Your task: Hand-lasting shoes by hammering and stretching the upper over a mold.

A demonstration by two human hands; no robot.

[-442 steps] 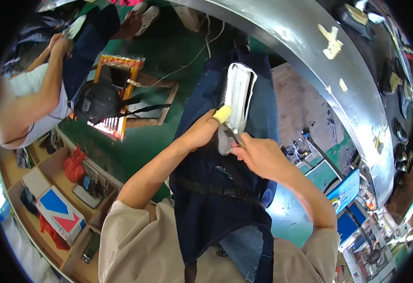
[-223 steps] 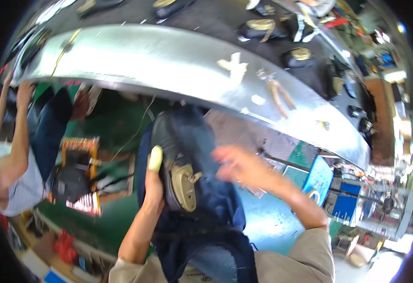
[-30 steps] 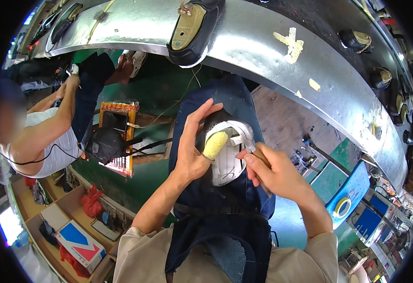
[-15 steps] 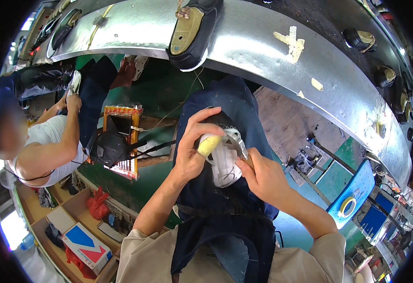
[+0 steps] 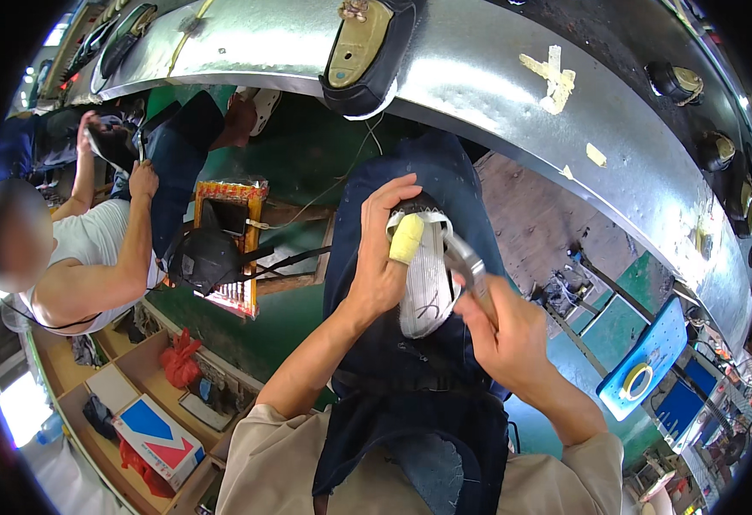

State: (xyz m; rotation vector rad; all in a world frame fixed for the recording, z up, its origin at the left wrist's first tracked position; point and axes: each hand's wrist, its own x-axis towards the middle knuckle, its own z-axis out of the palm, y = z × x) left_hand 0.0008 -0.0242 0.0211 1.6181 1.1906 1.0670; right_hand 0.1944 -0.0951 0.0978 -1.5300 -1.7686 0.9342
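Observation:
A shoe (image 5: 427,287) lies sole-up across my lap, its pale ribbed insole facing me and a white gathered edge around it. My left hand (image 5: 383,253) is wrapped round its left side and far end, the thumb in yellow tape (image 5: 406,239) pressing on the insole. My right hand (image 5: 513,330) is closed round the handle of metal pincers (image 5: 468,262). The head of the pincers is at the shoe's right edge; whether the jaws grip the material cannot be made out.
A curved metal bench (image 5: 470,77) runs ahead, bearing a dark shoe (image 5: 360,64) and several more at right. On the left sits a co-worker (image 5: 93,257) with a shoe, near a black bag (image 5: 204,260). A compartmented wooden tray (image 5: 75,408) stands at lower left, a blue stool (image 5: 651,360) at right.
The shoe has turned more upright in my left hand. My right hand and the pincers have swung right and tilted. The co-worker's hands have moved apart, one raised with a shoe.

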